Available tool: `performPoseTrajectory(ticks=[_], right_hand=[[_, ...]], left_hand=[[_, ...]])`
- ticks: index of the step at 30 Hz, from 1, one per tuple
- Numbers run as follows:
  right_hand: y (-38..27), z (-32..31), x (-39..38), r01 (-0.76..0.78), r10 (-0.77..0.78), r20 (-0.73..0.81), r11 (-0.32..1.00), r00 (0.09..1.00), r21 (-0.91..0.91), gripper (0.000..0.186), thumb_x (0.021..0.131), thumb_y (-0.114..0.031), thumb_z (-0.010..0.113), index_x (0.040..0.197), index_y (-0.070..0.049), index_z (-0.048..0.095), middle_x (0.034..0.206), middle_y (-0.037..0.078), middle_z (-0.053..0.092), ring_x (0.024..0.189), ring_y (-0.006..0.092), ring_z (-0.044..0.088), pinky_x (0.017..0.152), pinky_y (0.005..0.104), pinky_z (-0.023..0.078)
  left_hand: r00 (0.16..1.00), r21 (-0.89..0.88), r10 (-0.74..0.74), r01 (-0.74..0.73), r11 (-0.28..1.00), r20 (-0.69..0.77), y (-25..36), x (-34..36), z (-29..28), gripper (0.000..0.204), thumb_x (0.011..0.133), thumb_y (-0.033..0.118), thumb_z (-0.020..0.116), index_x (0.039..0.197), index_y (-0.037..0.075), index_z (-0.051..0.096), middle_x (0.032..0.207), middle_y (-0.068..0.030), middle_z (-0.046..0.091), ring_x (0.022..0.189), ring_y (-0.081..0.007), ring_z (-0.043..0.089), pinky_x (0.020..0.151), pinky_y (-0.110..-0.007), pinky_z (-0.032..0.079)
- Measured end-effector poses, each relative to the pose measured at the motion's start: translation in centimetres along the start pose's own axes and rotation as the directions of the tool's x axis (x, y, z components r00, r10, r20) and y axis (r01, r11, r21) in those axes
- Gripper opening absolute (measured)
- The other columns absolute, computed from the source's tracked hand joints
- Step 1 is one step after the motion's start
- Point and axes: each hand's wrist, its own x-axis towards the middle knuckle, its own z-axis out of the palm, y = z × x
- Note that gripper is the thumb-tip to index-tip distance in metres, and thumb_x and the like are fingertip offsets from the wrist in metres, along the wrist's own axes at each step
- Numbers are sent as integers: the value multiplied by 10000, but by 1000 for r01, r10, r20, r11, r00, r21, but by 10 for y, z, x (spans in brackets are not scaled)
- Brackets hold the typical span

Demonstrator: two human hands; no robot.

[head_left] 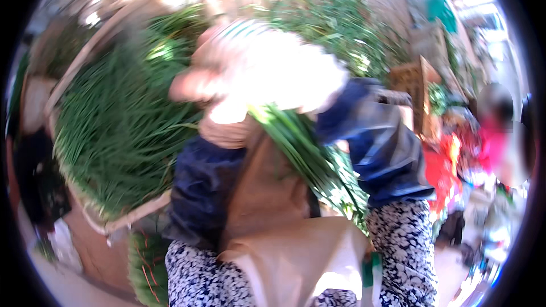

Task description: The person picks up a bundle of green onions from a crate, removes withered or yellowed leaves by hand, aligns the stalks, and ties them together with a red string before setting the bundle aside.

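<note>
Both hands are in pale gloves, close together above my lap, badly blurred and overexposed. A bundle of green chives (293, 142) comes out from beneath them and slants down to the right. My left hand (230, 115), low at the bundle's upper end, appears closed around it. Across and above it lies my right hand (284, 71), reaching leftward; its fingers are too smeared to read. A big heap of loose chives (125, 131) fills a pale-rimmed basket (136, 214) at my left. Brown cloth or apron (264, 187) covers my lap under the bundle.
More loose greens (335, 28) lie beyond my hands. A cardboard box (418, 88) stands at the right, near a red plastic bag (443, 170). Another person (497, 142) in pink is at the far right. A green bundle with red ties (147, 267) sits below the basket.
</note>
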Motion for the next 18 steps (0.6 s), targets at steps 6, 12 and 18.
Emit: performPoseTrajectory(ticks=[6,12,18], right_hand=[[5,-35,-43,-30,79,-236,978,968,204,783,678,-625,723,1104,13,567,958,172,598,1072,337,542,917,447,454],[-17,-70,-131,-390,343,278,911,897,133,1248,554,-525,845,1436,117,241,1100,252,605,1053,405,588,952,451,445],[-7,-73,-165,-552,526,190,713,829,433,973,691,-298,807,1435,57,290,1032,196,646,1009,334,616,893,415,477]], left_hand=[[923,-616,-341,376,692,179,-2,8,24,301,932,210,564,1162,14,563,928,-46,604,907,-193,575,821,-361,492],[982,-5,-50,52,999,183,60,11,59,393,926,165,552,1277,30,435,1022,-82,532,1005,-255,514,961,-442,417],[999,276,-15,4,961,37,55,12,133,493,913,169,610,1347,5,446,1014,-77,584,900,-225,559,864,-444,452]])
